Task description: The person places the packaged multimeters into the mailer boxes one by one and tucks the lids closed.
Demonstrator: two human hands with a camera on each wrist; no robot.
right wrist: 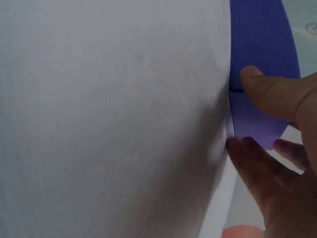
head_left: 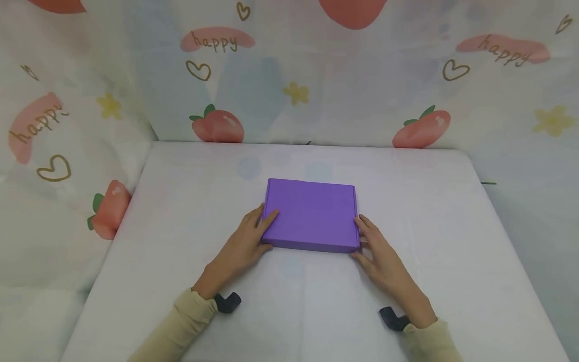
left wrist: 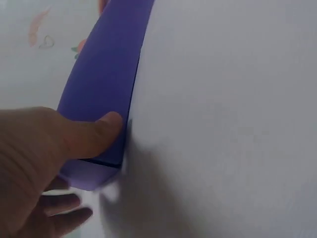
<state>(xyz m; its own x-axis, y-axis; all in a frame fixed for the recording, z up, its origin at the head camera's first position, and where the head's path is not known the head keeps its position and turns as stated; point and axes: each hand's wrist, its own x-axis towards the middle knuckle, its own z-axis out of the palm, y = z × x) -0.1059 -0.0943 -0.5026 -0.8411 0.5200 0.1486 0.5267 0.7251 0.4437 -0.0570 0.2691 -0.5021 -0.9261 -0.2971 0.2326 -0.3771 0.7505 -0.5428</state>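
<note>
A flat purple cardboard box point(head_left: 312, 213), lid down, lies on the white table. My left hand point(head_left: 242, 239) holds its near left corner, with one finger over the top edge. In the left wrist view the thumb point(left wrist: 101, 136) presses the front face, while the other fingers are round by the short side. At the near right corner my right hand point(head_left: 382, 254) holds the box. Its thumb point(right wrist: 267, 91) lies against the front face in the right wrist view, and its fingers are by the right side. The contents of the box are hidden.
The white tabletop point(head_left: 190, 176) extends around the box on all sides. Behind it and to the left hangs a printed cloth point(head_left: 344, 65) with strawberries, hearts and lettering. Dark bands with camera mounts point(head_left: 227, 302) sit on both wrists, below light sleeves.
</note>
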